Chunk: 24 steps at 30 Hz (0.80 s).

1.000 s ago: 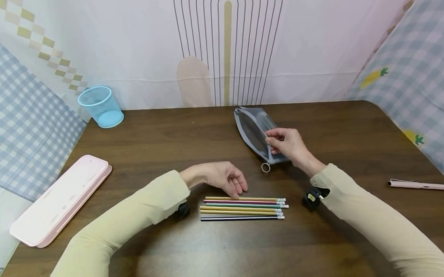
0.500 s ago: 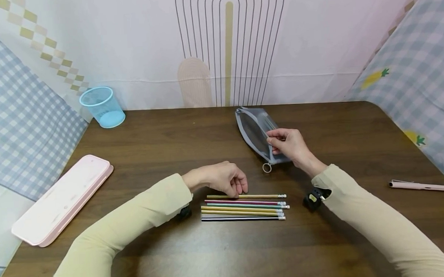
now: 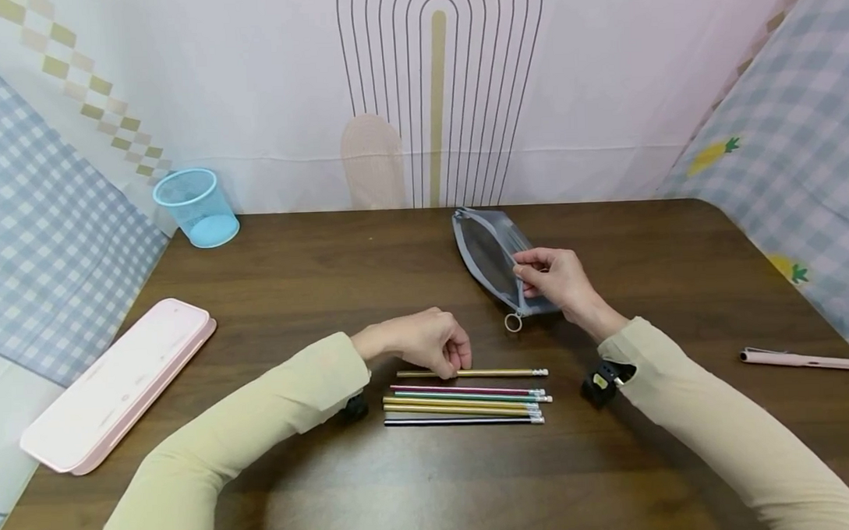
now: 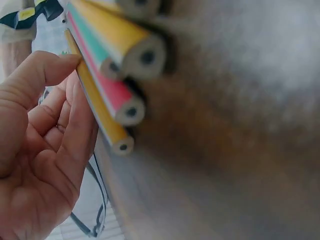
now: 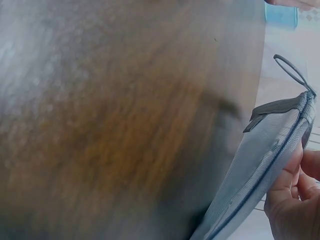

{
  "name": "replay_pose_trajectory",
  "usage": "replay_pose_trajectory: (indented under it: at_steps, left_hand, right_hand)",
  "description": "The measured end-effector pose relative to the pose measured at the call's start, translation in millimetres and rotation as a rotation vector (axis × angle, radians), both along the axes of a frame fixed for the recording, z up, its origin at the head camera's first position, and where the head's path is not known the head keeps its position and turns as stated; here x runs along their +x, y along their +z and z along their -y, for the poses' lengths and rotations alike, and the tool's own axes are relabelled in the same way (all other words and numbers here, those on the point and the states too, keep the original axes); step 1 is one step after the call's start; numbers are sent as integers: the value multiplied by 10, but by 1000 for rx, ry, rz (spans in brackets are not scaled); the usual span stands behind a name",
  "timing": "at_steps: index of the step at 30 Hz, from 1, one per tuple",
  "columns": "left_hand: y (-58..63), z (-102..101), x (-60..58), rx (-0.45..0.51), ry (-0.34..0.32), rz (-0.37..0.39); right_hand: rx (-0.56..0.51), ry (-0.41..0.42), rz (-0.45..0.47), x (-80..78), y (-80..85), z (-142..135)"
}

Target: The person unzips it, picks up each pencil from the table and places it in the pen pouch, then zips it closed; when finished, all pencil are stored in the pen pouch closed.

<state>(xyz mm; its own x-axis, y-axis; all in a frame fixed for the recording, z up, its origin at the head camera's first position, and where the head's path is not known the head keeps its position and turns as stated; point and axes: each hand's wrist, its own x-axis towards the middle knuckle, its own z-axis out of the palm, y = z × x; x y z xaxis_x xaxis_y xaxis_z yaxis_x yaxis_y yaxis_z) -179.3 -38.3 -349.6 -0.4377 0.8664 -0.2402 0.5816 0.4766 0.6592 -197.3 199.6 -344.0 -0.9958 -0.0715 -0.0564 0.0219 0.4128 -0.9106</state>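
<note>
My left hand pinches a gold pencil between thumb and fingers, just beyond the other pencils. In the left wrist view, the thumb and fingers meet on this yellow-gold pencil, whose blunt unsharpened end points at the camera. Several more pencils, pink, green, gold and black, lie side by side nearer the front, their eraser ends to the right. My right hand pinches the near right edge of a grey zip pouch, holding its mouth apart. The right wrist view shows the pouch tilted beside the fingers.
A pink pencil case lies closed at the left. Back left stands a blue mesh pen cup. A pale pink pen rests at the far right. Patterned cloth hangs behind the brown table.
My left fingers have closed on the gold pencil. It has shifted slightly away from the rest of the row, leaving a gap. My right hand still holds the pouch edge.
</note>
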Motion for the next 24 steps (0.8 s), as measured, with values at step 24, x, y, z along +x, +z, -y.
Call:
replay_pose_trajectory:
  at_steps: [24]
  left_hand:
    - [-27,-13,-670,424,787,819]
  right_hand:
    - [-41,16,-2,-3,-7,42]
